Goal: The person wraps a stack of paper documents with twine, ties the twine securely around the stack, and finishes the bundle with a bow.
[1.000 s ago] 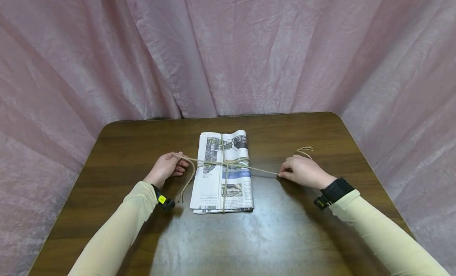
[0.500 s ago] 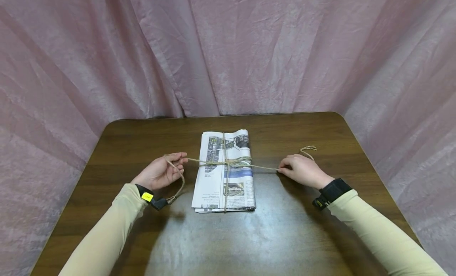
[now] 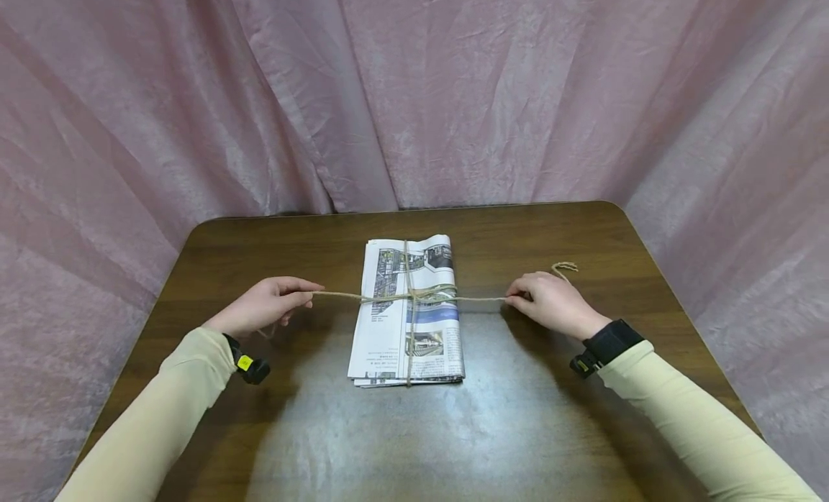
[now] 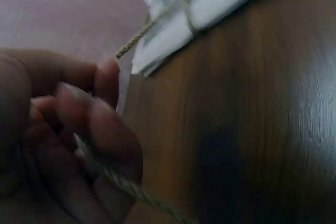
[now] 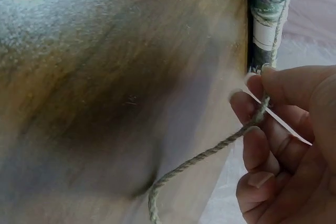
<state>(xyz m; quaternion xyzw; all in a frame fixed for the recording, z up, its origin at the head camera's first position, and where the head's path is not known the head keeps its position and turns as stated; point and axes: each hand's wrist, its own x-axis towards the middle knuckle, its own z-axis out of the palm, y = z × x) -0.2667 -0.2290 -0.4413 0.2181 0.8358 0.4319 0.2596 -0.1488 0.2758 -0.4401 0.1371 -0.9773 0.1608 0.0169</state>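
Observation:
A stack of folded newspapers lies on the table with jute twine crossed over it lengthwise and across, meeting near the middle. To its left, my left hand pinches one twine end between thumb and fingers. On the other side, my right hand pinches the opposite end, whose loose tail sticks out behind the hand. Both strands run nearly straight from the crossing to the hands. In the left wrist view the twine trails below the fingers; in the right wrist view the twine tail hangs from the pinch.
The brown wooden table has rounded far corners. Pink curtains hang behind and along both sides of it. A black band with a small camera sits on each wrist, the right band being larger in view.
My left hand has shifted its hold on the twine, turned over and moved left, drawing its strand straighter. My right hand stays nearly in place, its strand rising slightly to level.

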